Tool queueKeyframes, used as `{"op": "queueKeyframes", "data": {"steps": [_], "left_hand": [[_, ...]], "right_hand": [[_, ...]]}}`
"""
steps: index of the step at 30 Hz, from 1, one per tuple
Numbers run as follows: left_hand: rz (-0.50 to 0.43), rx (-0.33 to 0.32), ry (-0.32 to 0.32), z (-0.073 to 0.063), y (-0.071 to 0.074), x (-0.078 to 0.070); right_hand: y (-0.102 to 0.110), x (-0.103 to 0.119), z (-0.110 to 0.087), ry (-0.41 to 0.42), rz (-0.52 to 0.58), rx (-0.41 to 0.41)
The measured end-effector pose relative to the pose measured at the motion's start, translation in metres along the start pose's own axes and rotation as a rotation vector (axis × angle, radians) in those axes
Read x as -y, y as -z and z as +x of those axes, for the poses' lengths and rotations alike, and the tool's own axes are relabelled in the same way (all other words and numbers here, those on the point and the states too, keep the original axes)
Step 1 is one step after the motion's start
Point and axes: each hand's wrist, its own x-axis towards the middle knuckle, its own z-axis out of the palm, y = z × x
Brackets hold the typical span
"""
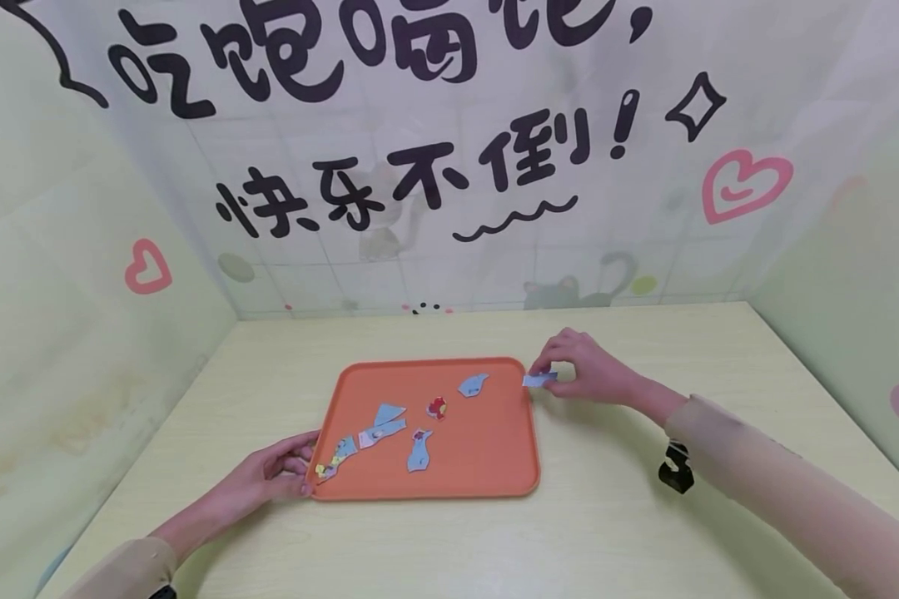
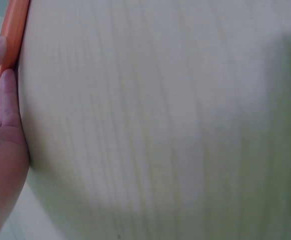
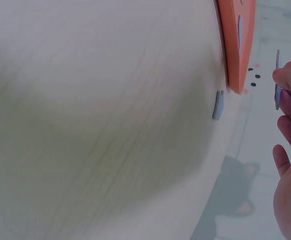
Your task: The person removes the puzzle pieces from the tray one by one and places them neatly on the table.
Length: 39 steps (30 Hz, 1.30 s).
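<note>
An orange tray [image 1: 479, 466] lies on the table with several irregular, mostly light blue puzzle pieces spread in it. Among them are a piece with red on it [image 1: 437, 407], a blue one [image 1: 419, 453] near the front and another [image 1: 473, 385] at the back right. My left hand [image 1: 273, 472] grips the tray's near left corner, fingers and thumb at the rim. Just off the tray's right edge, my right hand [image 1: 588, 370] pinches a thin light blue puzzle piece [image 3: 278, 97] between thumb and fingertips, above the table. The picture on the held piece cannot be made out.
One more flat puzzle piece [image 3: 218, 105] lies on the table beside the tray, seen in the right wrist view. The pale wooden table [image 1: 434, 549] is bordered at the back and sides by a printed cloth [image 1: 419, 258]. A dark band hangs at the right sleeve.
</note>
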Motion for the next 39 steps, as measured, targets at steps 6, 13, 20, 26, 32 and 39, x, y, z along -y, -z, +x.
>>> {"op": "queueKeyframes", "data": {"steps": [6,13,20,26,32,39], "left_hand": [[-0.003,0.001,0.002,-0.001,0.0,0.0],[-0.005,0.005,-0.016,-0.001,0.0,0.002],[-0.001,-0.006,-0.012,-0.001,0.001,0.002],[0.001,-0.003,-0.012,-0.001,0.001,0.002],[-0.002,-0.003,-0.006,-0.001,0.001,0.001],[-0.001,0.0,-0.01,-0.001,0.0,0.0]], "right_hand": [[0.011,-0.019,-0.008,-0.031,-0.012,-0.064],[0.016,-0.038,-0.018,-0.1,-0.017,-0.073],[0.017,-0.048,-0.024,-0.181,-0.005,-0.029],[0.015,-0.053,-0.028,-0.203,0.005,-0.008],[0.012,-0.058,-0.032,-0.256,0.042,0.031],[0.008,-0.063,-0.036,-0.294,0.05,0.078]]}}
